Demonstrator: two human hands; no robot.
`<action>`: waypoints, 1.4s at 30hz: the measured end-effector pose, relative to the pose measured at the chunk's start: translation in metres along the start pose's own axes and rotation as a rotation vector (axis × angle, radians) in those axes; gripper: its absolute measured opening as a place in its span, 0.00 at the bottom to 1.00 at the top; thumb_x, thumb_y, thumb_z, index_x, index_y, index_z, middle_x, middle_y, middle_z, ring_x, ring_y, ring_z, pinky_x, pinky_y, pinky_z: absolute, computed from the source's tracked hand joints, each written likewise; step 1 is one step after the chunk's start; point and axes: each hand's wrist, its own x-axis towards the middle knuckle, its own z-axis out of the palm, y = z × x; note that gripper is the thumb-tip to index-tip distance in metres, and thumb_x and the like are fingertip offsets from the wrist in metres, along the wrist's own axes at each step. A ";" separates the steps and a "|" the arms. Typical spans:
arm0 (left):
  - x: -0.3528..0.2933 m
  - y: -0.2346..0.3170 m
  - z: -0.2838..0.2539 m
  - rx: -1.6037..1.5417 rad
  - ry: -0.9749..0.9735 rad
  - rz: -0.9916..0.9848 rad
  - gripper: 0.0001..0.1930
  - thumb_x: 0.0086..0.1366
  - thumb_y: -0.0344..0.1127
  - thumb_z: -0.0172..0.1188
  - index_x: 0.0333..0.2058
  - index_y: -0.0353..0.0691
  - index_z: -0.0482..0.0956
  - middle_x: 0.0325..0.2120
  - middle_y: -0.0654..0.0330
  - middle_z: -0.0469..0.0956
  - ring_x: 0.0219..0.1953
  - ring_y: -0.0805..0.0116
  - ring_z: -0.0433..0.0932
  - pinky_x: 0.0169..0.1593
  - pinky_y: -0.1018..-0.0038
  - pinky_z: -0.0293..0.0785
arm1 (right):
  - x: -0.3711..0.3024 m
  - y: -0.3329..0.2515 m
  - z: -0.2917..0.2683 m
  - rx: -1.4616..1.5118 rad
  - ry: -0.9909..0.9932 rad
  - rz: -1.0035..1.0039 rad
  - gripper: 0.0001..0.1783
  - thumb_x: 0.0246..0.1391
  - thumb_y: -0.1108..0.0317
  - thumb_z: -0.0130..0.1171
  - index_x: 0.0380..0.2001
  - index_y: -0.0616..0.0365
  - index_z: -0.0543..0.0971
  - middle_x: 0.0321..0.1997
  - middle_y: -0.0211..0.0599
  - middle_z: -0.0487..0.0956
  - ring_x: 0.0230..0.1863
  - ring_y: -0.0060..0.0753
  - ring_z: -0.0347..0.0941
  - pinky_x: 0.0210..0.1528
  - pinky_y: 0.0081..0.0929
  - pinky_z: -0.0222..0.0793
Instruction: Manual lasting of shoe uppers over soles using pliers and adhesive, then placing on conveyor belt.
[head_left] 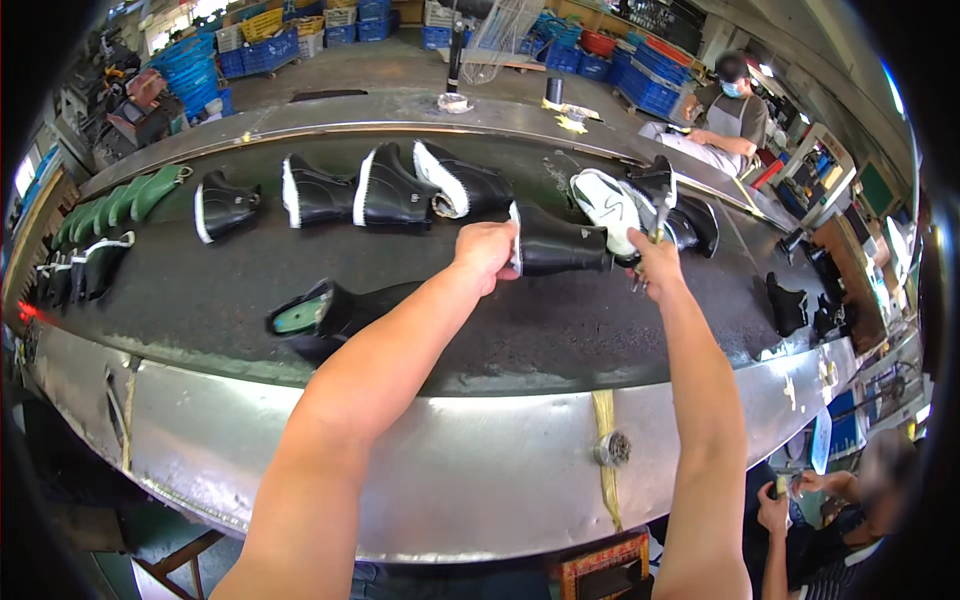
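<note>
Black rubber boot with white-lined opening [560, 248] is being gripped at its top by left hand [485, 252]; thin metal tool [661, 215] is being held closed-fisted in right hand [655, 262] on dark conveyor belt [200, 300].

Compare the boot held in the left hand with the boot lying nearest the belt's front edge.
The left hand grips the held boot at its opening; the near boot lies untouched. The held boot shows a white rim, the near boot a green lining. The held boot's toe points right; the near boot's opening faces left. Both are black and lie on the dark belt.
</note>
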 end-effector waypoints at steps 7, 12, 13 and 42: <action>-0.062 -0.032 -0.052 0.419 0.278 0.192 0.24 0.71 0.49 0.56 0.41 0.28 0.82 0.40 0.46 0.84 0.47 0.47 0.81 0.55 0.60 0.74 | -0.133 -0.029 -0.004 0.409 -0.057 0.120 0.17 0.64 0.59 0.62 0.45 0.64 0.78 0.34 0.43 0.83 0.25 0.37 0.80 0.21 0.31 0.74; -0.116 -0.035 -0.021 0.782 -0.050 -0.007 0.51 0.57 0.73 0.62 0.51 0.18 0.74 0.44 0.36 0.82 0.53 0.45 0.80 0.56 0.59 0.73 | -0.207 -0.023 -0.056 0.377 -0.023 -0.010 0.17 0.64 0.58 0.63 0.45 0.62 0.78 0.39 0.40 0.83 0.33 0.33 0.81 0.29 0.33 0.77; -0.118 -0.033 -0.013 0.863 -0.148 -0.090 0.55 0.55 0.75 0.62 0.55 0.19 0.72 0.46 0.36 0.82 0.55 0.46 0.80 0.57 0.61 0.73 | -0.226 -0.026 -0.068 0.334 -0.021 -0.083 0.17 0.65 0.58 0.63 0.46 0.62 0.77 0.41 0.40 0.83 0.35 0.31 0.81 0.30 0.33 0.77; -0.653 -0.110 -0.279 -0.607 -0.206 0.260 0.55 0.55 0.53 0.72 0.75 0.45 0.50 0.70 0.42 0.59 0.67 0.40 0.67 0.65 0.45 0.70 | -0.506 0.046 0.031 -0.650 -0.177 -0.543 0.27 0.58 0.58 0.66 0.53 0.64 0.72 0.51 0.59 0.79 0.55 0.62 0.75 0.58 0.45 0.71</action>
